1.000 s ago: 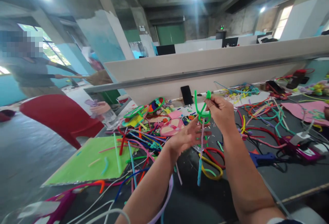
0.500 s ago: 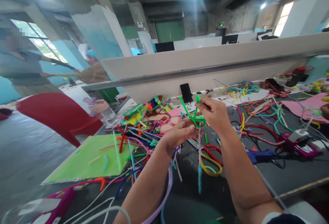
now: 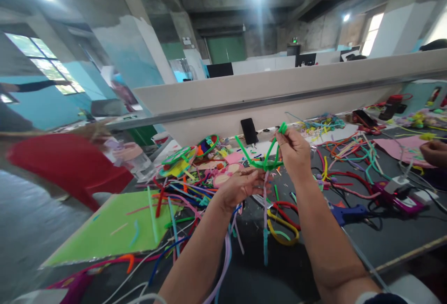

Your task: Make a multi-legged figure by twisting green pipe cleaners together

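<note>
Over the dark table I hold a figure of bent green pipe cleaners [image 3: 260, 163], with several arms sticking up and outward. From its base a pink pipe cleaner stem [image 3: 265, 197] hangs down, ending in a teal wrapped tip [image 3: 266, 248]. My left hand [image 3: 244, 184] is closed around the top of the stem, just under the green part; some fingertips are hidden. My right hand [image 3: 295, 150] pinches the upper ends of green arms between thumb and fingers. Beneath the hands lie red and yellow pipe cleaner loops [image 3: 284, 239].
Loose pipe cleaners cover the table around a green sheet [image 3: 104, 234]. A blue glue gun [image 3: 349, 213] and a purple power strip [image 3: 398, 199] lie at right. A phone [image 3: 248, 131] leans against the partition. A plastic bottle [image 3: 134, 159] stands left; another person's hand [image 3: 433, 152] shows far right.
The green arms are spread wider, and my right hand has moved slightly up and right with their ends. My left hand stays at the stem. The person at left has mostly left view.
</note>
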`<state>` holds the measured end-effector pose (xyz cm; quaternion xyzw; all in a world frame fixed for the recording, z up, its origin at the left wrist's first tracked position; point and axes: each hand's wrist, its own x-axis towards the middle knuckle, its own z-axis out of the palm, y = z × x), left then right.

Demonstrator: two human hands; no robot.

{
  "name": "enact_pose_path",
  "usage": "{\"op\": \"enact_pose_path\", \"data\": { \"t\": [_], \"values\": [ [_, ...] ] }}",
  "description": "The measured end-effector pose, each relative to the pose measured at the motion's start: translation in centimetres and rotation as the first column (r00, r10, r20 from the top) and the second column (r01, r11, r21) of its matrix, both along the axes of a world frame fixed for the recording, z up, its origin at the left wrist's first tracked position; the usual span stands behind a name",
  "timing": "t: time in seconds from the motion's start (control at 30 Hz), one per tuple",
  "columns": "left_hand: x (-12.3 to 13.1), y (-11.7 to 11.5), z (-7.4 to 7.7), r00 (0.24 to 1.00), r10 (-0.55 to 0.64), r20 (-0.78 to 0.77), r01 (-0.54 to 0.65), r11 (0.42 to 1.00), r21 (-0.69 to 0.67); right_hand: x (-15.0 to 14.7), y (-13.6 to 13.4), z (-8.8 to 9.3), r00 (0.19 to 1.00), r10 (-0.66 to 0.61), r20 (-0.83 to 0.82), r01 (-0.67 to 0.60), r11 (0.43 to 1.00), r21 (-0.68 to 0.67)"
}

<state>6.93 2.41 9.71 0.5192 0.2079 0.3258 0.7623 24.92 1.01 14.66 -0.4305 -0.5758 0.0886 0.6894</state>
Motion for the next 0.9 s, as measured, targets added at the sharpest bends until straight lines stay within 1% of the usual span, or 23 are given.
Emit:
{"op": "enact_pose_path", "data": {
  "t": [0.1,0.17,0.27,0.37,0.47,0.53,0.6,0.67,0.73,0.83,0.9],
  "values": [
    [0.0,0.0,0.0,1.0,0.014,0.018,-0.013,1.0,-0.01,-0.1,0.0,0.0,0.999,-0.021,0.048,0.021,1.0,0.0],
    [0.0,0.0,0.0,0.999,0.021,0.043,-0.021,1.0,-0.021,-0.2,-0.1,0.1,0.999,0.001,0.049,0.0,1.0,-0.005],
    [-0.2,0.2,0.1,0.995,0.05,0.09,-0.045,0.997,-0.063,-0.3,-0.1,0.1,0.997,0.078,0.003,-0.078,0.996,-0.031],
    [-0.7,0.5,0.3,0.988,0.109,0.112,-0.099,0.991,-0.091,-0.5,0.3,0.0,0.993,0.102,-0.063,-0.103,0.995,-0.015],
    [-1.5,0.7,1.0,0.974,0.155,0.164,-0.142,0.986,-0.093,-0.6,0.9,-0.3,0.99,0.058,-0.128,-0.052,0.997,0.051],
    [-2.1,0.8,1.5,0.959,0.191,0.208,-0.176,0.98,-0.089,-0.8,1.3,-0.6,0.987,0.001,-0.159,0.013,0.996,0.092],
    [-2.8,0.8,2.0,0.942,0.244,0.23,-0.23,0.969,-0.089,-1.3,1.4,-0.9,0.981,-0.08,-0.175,0.099,0.99,0.105],
    [-3.4,0.7,2.4,0.925,0.294,0.243,-0.281,0.956,-0.087,-2.2,1.3,-1.1,0.978,-0.164,-0.126,0.178,0.978,0.108],
    [-3.6,0.7,2.6,0.912,0.31,0.268,-0.304,0.95,-0.066,-3.4,1.2,-1.5,0.973,-0.23,0.007,0.228,0.967,0.115],
    [-3.4,0.6,2.5,0.906,0.281,0.315,-0.295,0.955,-0.004,-5.2,1.1,-2.3,0.933,-0.275,0.231,0.261,0.961,0.09],
    [-3.0,0.5,2.4,0.904,0.272,0.33,-0.301,0.953,0.039,-5.9,1.1,-2.7,0.91,-0.289,0.297,0.285,0.957,0.057]
  ]
}}
